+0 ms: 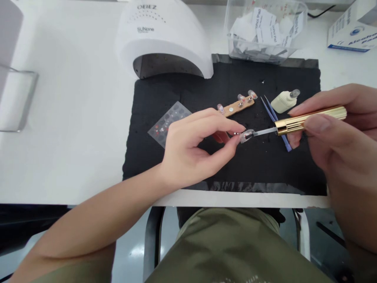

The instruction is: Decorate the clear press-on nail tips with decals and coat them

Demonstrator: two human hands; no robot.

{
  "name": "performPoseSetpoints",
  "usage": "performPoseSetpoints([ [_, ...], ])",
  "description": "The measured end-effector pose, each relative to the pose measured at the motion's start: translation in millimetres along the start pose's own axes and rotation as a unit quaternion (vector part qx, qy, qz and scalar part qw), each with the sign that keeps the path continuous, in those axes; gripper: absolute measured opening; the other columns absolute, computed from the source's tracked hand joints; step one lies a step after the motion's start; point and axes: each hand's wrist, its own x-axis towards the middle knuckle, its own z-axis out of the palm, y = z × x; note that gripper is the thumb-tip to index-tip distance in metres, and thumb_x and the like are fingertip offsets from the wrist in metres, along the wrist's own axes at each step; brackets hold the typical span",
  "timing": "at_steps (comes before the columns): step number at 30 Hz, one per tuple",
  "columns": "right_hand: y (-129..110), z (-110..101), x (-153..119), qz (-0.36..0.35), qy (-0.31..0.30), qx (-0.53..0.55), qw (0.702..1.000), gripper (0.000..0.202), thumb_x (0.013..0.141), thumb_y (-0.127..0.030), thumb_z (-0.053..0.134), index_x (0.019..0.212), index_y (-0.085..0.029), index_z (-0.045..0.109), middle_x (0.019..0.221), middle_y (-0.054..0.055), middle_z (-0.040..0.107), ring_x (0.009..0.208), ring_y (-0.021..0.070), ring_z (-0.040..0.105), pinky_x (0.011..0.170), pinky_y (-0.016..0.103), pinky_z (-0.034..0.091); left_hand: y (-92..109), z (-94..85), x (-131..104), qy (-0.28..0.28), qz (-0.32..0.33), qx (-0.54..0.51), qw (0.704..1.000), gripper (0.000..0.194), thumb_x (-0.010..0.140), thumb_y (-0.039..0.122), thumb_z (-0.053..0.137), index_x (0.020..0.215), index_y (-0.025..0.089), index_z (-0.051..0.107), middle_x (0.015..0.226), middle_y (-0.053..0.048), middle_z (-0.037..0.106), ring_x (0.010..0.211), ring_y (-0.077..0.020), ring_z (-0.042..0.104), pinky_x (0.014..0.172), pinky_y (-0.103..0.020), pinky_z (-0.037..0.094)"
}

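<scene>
Between thumb and forefinger, my left hand (pixel 200 147) pinches a small metal stem that carries a clear false nail (pixel 246 136) with dark and reddish decoration. My right hand (pixel 338 133) is closed round the gold ribbed handle of a nail polish brush (pixel 312 120). Its bristle tip touches the false nail. Beyond my left hand lies a wooden display strip (pixel 238 107) bearing several decorated false nails on metal mounts. Blue tweezers (pixel 272 114) lie partly under the brush. A cream bottle (pixel 284 102) with a translucent tip lies on its side near my right fingers.
A black mat (pixel 224 169) covers the middle of the white table (pixel 73 118). A sticker sheet (pixel 169 122) lies left of my hand. Behind stand a white nail lamp (pixel 171 35), a clear bin (pixel 265 47) of alcohol pad wrappers and an alcohol pad box (pixel 350 31).
</scene>
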Motion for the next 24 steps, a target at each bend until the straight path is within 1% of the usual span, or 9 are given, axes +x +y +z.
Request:
performPoseSetpoints([
  [2, 0.9, 0.2, 0.2, -0.003, 0.003, 0.000, 1.000, 0.015, 0.092, -0.034, 0.093, 0.106, -0.030, 0.095, 0.064, 0.000, 0.074, 0.051, 0.0203, 0.063, 0.042, 0.042, 0.045, -0.3, -0.2, -0.6, 0.001, 0.009, 0.000, 1.000, 0.017, 0.096, 0.009, 0.082, 0.102, 0.024, 0.082, 0.083, 0.000, 0.082, 0.066, -0.0134, 0.073, 0.062, -0.028, 0.066],
  [6, 1.1, 0.6, -0.3, -0.004, 0.002, 0.005, 1.000, 0.015, 0.093, -0.034, 0.093, 0.107, -0.032, 0.095, 0.065, -0.001, 0.074, 0.052, 0.0193, 0.063, 0.043, 0.041, 0.046, 1.8, -0.7, -2.7, -0.004, -0.025, 0.002, 1.000, 0.019, 0.099, 0.010, 0.080, 0.105, 0.027, 0.083, 0.084, -0.001, 0.082, 0.068, -0.0160, 0.074, 0.064, -0.033, 0.068],
  [8, 1.7, 0.5, -0.2, -0.003, 0.001, 0.005, 1.000, 0.015, 0.093, -0.033, 0.092, 0.108, -0.032, 0.095, 0.066, -0.001, 0.074, 0.052, 0.0188, 0.063, 0.043, 0.041, 0.046, 3.0, -1.0, -3.2, -0.007, -0.030, 0.003, 1.000, 0.019, 0.100, 0.010, 0.079, 0.105, 0.028, 0.083, 0.085, -0.001, 0.083, 0.069, -0.0166, 0.075, 0.065, -0.034, 0.068],
  [13, 1.9, 0.8, 0.0, -0.007, 0.012, 0.003, 1.000, 0.015, 0.092, -0.034, 0.092, 0.106, -0.030, 0.095, 0.064, -0.001, 0.073, 0.051, 0.0182, 0.062, 0.042, 0.040, 0.046, 1.8, -0.7, -1.4, -0.001, -0.010, 0.007, 1.000, 0.016, 0.096, 0.008, 0.082, 0.102, 0.023, 0.083, 0.082, 0.000, 0.081, 0.067, -0.0128, 0.073, 0.065, -0.028, 0.066],
  [16, -1.6, 1.6, -0.7, 0.020, 0.019, -0.002, 1.000, 0.014, 0.092, -0.028, 0.089, 0.104, -0.031, 0.095, 0.066, -0.003, 0.073, 0.054, 0.0148, 0.064, 0.046, 0.035, 0.048, -0.6, -0.2, -0.5, 0.002, 0.010, 0.008, 1.000, 0.014, 0.095, 0.009, 0.085, 0.101, 0.021, 0.082, 0.081, 0.001, 0.080, 0.066, -0.0108, 0.072, 0.064, -0.025, 0.065],
  [19, -5.2, 2.2, -0.4, 0.051, 0.034, -0.001, 0.998, 0.014, 0.093, -0.022, 0.086, 0.101, -0.031, 0.095, 0.070, -0.006, 0.074, 0.057, 0.0101, 0.065, 0.053, 0.031, 0.051, -2.0, 0.2, -0.6, 0.008, 0.013, 0.008, 1.000, 0.014, 0.094, 0.008, 0.085, 0.102, 0.020, 0.082, 0.082, 0.001, 0.080, 0.067, -0.0101, 0.072, 0.065, -0.023, 0.065],
  [21, -6.4, 2.1, 0.9, 0.057, 0.038, 0.000, 0.998, 0.013, 0.093, -0.023, 0.086, 0.099, -0.031, 0.094, 0.068, -0.007, 0.074, 0.058, 0.0092, 0.066, 0.055, 0.029, 0.051, -2.1, 0.5, -0.7, 0.010, 0.013, 0.007, 1.000, 0.014, 0.094, 0.007, 0.085, 0.101, 0.019, 0.082, 0.082, 0.000, 0.081, 0.067, -0.0099, 0.072, 0.065, -0.022, 0.065],
  [24, -7.9, 0.8, 2.9, 0.062, 0.051, 0.001, 0.997, 0.009, 0.093, -0.025, 0.088, 0.094, -0.033, 0.094, 0.069, -0.008, 0.076, 0.058, 0.0097, 0.067, 0.054, 0.028, 0.051, -1.8, 1.1, -0.7, 0.006, 0.013, 0.007, 1.000, 0.013, 0.094, 0.008, 0.086, 0.100, 0.019, 0.082, 0.081, -0.001, 0.080, 0.066, -0.0100, 0.071, 0.065, -0.023, 0.065],
])
